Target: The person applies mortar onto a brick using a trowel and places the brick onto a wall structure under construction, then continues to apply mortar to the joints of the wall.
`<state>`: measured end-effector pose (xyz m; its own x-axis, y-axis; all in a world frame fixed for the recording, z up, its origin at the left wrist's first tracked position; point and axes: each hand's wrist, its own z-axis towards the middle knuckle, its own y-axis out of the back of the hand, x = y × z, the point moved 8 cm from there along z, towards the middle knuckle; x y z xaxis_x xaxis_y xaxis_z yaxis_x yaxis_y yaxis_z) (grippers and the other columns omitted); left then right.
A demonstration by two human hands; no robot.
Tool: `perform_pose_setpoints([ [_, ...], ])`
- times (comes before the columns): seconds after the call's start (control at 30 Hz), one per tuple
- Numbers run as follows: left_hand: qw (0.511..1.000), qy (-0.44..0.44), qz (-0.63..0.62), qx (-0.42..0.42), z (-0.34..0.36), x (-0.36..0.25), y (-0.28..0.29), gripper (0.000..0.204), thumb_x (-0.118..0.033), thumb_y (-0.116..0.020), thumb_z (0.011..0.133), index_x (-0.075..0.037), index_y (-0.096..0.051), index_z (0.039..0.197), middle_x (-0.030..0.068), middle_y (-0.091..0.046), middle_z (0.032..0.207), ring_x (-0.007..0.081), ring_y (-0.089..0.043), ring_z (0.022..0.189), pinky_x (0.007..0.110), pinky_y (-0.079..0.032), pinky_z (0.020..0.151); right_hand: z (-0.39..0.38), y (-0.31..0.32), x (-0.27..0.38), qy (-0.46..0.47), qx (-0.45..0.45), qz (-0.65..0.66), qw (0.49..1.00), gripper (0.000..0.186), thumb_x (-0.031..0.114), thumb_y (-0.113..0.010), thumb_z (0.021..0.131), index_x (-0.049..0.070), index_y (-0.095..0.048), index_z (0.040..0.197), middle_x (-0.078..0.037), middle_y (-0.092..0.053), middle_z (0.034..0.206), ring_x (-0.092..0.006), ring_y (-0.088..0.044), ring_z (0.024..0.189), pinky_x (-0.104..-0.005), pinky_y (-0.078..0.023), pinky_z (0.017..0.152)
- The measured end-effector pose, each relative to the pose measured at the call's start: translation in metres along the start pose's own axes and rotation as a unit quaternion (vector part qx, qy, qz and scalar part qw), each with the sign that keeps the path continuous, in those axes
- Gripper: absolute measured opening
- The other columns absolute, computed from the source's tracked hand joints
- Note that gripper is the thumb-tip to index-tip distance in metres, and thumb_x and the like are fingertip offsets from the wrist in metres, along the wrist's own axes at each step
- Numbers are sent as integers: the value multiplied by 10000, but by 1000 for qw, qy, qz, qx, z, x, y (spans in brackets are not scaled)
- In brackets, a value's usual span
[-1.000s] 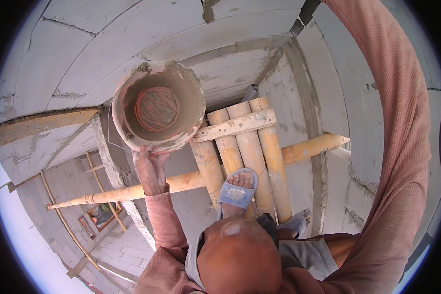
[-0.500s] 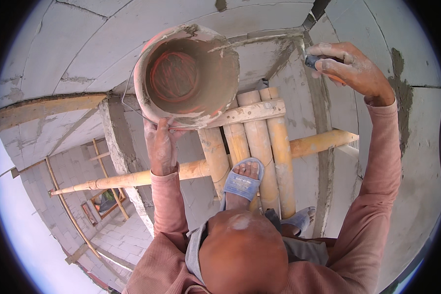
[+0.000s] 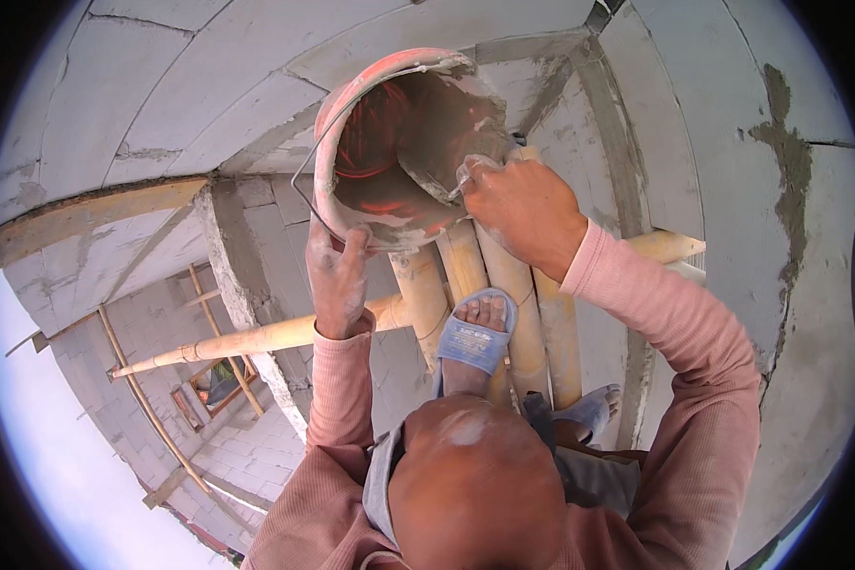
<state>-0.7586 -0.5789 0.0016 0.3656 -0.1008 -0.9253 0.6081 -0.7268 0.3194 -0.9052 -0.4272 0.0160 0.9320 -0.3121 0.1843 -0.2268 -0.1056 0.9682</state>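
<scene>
A pinkish-red bucket (image 3: 325, 180) smeared with grey mortar is tilted, its mouth facing me and a thin wire handle hanging at its left side. My left hand (image 3: 340, 285) grips its lower rim, thumb over the edge. At the bucket's right side my right hand (image 3: 527, 204) is closed round a trowel, whose handle is hidden in the fist. Inside the bucket, the trowel's mortar-coated blade (image 3: 435, 157) lies against wet grey mortar. Red plastic shows through scraped streaks on the bucket's inner wall.
Below, one sandalled foot (image 3: 475, 337) stands on several upright-looking bamboo poles (image 3: 513, 304), crossed by a long horizontal pole (image 3: 275, 337). Grey block walls surround me; a wet mortar streak (image 3: 790, 171) marks the right one. A wooden board (image 3: 104, 214) runs along the left.
My right hand has come from the right wall down and left to the bucket, bringing the trowel into it. The bucket has shifted right and tilted more.
</scene>
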Motion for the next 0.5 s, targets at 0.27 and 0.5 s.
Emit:
perform_pose_setpoints([
  [0.27, 994, 32, -107, -22, -6, 25, 7, 471, -117, -557, 938, -7, -393, 1365, 124, -617, 1125, 179, -683, 904, 329, -617, 753, -4, -45, -5, 2, -66, 391, 918, 385, 179, -621, 895, 8, -635, 1240, -161, -643, 980, -361, -640, 977, -454, -501, 853],
  [0.5, 986, 80, -147, -11, 27, -16, 4, 515, -278, -571, 997, 6, -364, 1374, 181, -606, 1177, 237, -697, 960, 333, -652, 717, -64, -15, -25, -114, -157, 285, 939, 369, 121, -619, 915, 15, -614, 1268, -186, -618, 1029, -346, -636, 933, -435, -530, 741],
])
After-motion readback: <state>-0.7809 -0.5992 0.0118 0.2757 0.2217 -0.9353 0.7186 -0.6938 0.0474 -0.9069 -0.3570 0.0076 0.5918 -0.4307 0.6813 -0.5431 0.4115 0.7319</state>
